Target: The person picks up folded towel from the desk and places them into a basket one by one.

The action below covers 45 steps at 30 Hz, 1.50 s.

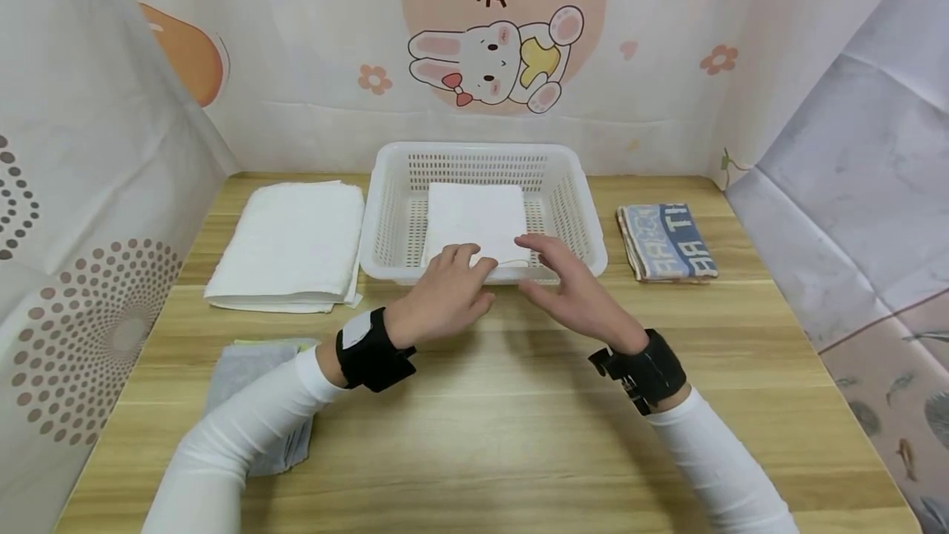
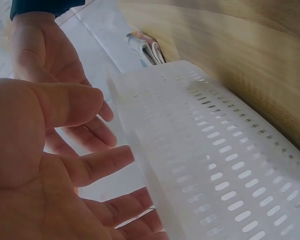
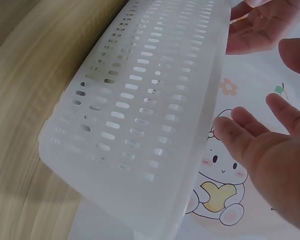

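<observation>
Fingers first: left hand (image 1: 445,291) loosely bent, thumb and fingers apart, holding nothing I can see; its fingertips reach over the near rim of the white basket (image 1: 482,148), and whether they touch it I can't tell; right hand (image 1: 574,295) has thumb and fingers well parted, nothing between them, at the near right part of that rim — contact unclear there too.

Palms roughly face each other with a gap between; that spacing looks suited to working from both sides of the folded white cloth (image 1: 474,217), which lies flat inside the basket, toward the left of its floor; folded square, it sits within the walls, presumably to stay neat.

Basket stands at the far middle of the table (image 1: 482,435), long side toward the person; probably put there so both hands reach it equally.

Further out: a larger folded white towel (image 1: 289,241) at far left, just beside the basket; a grey cloth (image 1: 240,373) at near left, partly hidden by the left forearm; a blue-and-tan patterned towel (image 1: 663,241), folded, at far right, apart from the basket; side spots likely keep the near middle usable.

Black bands on both wrists — they seem to carry the wrist cameras; rabbit-print curtain (image 1: 311,64) behind everything.
</observation>
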Tool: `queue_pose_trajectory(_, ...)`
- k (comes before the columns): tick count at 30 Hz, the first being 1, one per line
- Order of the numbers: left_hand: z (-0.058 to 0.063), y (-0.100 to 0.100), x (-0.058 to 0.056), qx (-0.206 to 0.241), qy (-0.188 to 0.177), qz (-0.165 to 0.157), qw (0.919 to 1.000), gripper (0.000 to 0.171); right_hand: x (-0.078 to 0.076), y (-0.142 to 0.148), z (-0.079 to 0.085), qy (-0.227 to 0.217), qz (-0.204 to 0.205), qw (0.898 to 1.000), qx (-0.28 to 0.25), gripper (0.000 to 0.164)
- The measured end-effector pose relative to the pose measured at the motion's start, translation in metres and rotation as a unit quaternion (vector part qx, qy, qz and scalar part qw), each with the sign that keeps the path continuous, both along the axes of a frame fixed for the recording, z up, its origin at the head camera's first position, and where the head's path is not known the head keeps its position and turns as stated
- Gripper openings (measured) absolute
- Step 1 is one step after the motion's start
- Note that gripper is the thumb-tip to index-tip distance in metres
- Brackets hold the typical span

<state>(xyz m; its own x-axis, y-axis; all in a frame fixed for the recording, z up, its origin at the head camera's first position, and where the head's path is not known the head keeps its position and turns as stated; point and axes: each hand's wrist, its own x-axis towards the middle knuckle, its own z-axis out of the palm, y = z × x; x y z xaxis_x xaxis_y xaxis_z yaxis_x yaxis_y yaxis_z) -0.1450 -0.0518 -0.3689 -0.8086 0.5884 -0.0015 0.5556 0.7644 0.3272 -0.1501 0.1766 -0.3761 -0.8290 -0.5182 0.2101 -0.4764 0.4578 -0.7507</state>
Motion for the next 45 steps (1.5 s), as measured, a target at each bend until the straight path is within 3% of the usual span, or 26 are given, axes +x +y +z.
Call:
queue_pose_trajectory(12, -0.001, 0.007, 0.009, 0.031, 0.051, -0.019, 0.998, 0.037, 0.011, 0.012, -0.004, 0.051, -0.016, 0.998, -0.017, 0.056)
queue_pose_trajectory(19, -0.005, 0.008, 0.011, 0.041, 0.063, -0.032, 0.9966, 0.037, 0.013, 0.024, -0.006, 0.045, -0.032, 0.998, -0.042, 0.055)
queue_pose_trajectory(30, -0.008, 0.007, 0.013, 0.067, 0.092, -0.052, 0.9922, 0.032, 0.014, 0.062, 0.0, 0.031, -0.102, 0.991, -0.078, 0.053)
queue_pose_trajectory(45, -0.008, 0.01, 0.017, 0.067, 0.086, -0.072, 0.9914, 0.034, 0.004, 0.102, -0.01, 0.036, -0.178, 0.981, -0.068, 0.054)
